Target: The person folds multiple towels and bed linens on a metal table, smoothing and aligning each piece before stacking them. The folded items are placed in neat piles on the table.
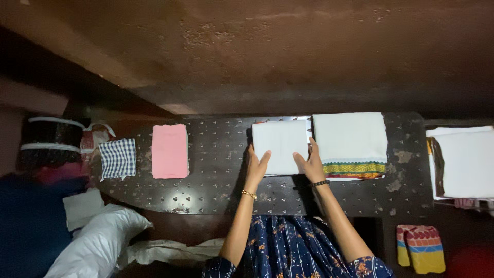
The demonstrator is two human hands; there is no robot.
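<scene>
Head view: we press both hands flat and unclenched, left hand (256,166) and right hand (310,163), on the near edge of the folded white cloth (280,139), steadying it on the table (216,180) beside the bordered cloth (350,138) at right.

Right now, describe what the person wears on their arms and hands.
The left hand is bare, with a thin gold bangle at the wrist. The right hand is bare too, with a dark beaded bracelet at its wrist. Both forearms are uncovered; short dark blue sleeves with small floral print begin near the elbows. No rings can be made out.
</scene>
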